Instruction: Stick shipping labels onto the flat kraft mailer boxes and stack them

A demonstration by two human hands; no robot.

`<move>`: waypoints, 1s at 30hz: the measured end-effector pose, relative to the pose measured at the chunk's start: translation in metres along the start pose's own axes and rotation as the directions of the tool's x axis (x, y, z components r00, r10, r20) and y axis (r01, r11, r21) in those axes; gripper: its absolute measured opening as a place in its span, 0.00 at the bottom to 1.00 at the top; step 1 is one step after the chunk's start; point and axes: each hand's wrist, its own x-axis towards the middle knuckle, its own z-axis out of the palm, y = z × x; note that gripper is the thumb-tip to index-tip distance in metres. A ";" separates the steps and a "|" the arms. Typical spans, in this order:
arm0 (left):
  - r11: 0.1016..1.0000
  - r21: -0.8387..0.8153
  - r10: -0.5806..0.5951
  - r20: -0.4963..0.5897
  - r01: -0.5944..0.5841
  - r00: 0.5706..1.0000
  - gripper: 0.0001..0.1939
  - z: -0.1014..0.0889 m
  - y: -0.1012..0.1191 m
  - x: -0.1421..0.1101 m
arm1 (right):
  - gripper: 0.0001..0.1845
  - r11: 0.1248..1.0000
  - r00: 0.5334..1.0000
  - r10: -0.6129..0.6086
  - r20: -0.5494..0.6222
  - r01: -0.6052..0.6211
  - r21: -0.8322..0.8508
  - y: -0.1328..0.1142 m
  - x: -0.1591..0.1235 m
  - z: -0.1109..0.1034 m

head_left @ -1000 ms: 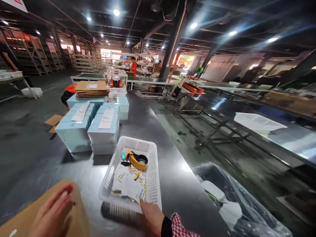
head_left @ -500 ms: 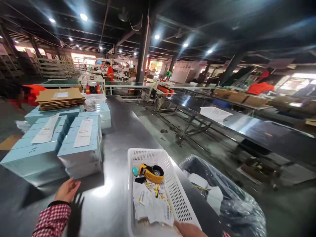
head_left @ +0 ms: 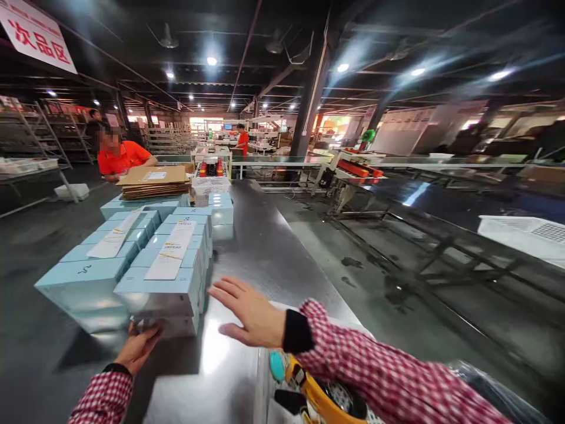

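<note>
My left hand [head_left: 139, 348] reaches to the lower front of the light-blue boxes [head_left: 154, 303], its fingers apart at their near face; whether they touch it I cannot tell. My right hand [head_left: 253, 312] is open in the air to the right of that stack, fingers stretched toward it and holding nothing. White label sheets [head_left: 172, 253] lie on top of the boxes. A second row of light-blue boxes [head_left: 86, 277] stands just to the left. Below my right forearm, a white perforated basket [head_left: 263, 388] holds a yellow tape dispenser [head_left: 326, 400] and a round teal object [head_left: 277, 366].
Flattened cardboard [head_left: 152, 179] is piled on boxes farther back. Across it stands a person in orange [head_left: 123, 158]. The metal table [head_left: 247, 235] stretches away toward a conveyor [head_left: 212, 168]. Another metal table with a white basket [head_left: 521, 235] is on the right. Clear plastic [head_left: 494, 388] shows at lower right.
My right hand has left the basket's near end and swung up and left toward the boxes. My left hand has moved closer to the stack's front. The view has turned left.
</note>
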 end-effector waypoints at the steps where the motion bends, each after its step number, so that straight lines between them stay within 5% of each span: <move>1: 1.000 0.005 0.019 0.016 -0.020 1.000 0.21 0.001 0.000 0.001 | 0.33 0.997 0.996 -0.056 -0.067 0.052 -0.058 0.000 0.031 0.007; 4: 0.998 0.010 0.064 0.044 -0.064 0.997 0.16 0.007 -0.002 0.005 | 0.32 0.980 0.981 -0.109 -0.159 0.080 -0.180 0.000 0.103 0.032; 7: 0.996 0.019 0.082 0.060 -0.084 0.995 0.15 0.019 -0.007 0.011 | 0.28 0.969 0.986 -0.076 -0.145 0.039 -0.244 0.009 0.136 0.050; 15: 0.996 0.014 0.085 0.051 -0.086 0.995 0.24 0.065 -0.023 0.026 | 0.28 0.939 0.996 -0.003 -0.086 -0.027 -0.344 0.046 0.145 0.047; 19: 0.998 0.053 0.022 0.010 -0.023 1.000 0.24 0.069 -0.016 0.015 | 0.13 0.925 0.998 0.047 -0.031 -0.055 -0.377 0.042 0.151 0.037; 22: 0.996 0.068 -0.059 -0.041 0.062 0.997 0.19 0.066 0.006 -0.017 | 0.11 0.946 0.999 0.039 -0.037 -0.049 -0.322 0.026 0.141 0.028; 24: 0.993 0.041 -0.114 0.023 0.113 0.993 0.17 0.064 0.027 -0.055 | 0.13 0.968 0.986 0.010 -0.165 -0.051 -0.245 0.007 0.118 0.025; 28: 0.986 -0.040 -0.139 0.312 0.159 0.940 0.27 0.051 0.065 -0.163 | 0.12 0.964 0.888 -0.263 -0.378 0.228 -0.135 -0.063 0.026 0.034; 30: 0.998 0.009 -0.059 0.341 0.059 0.938 0.15 0.032 0.066 -0.221 | 0.12 0.918 0.840 -0.393 -0.374 0.380 -0.110 -0.110 -0.032 0.039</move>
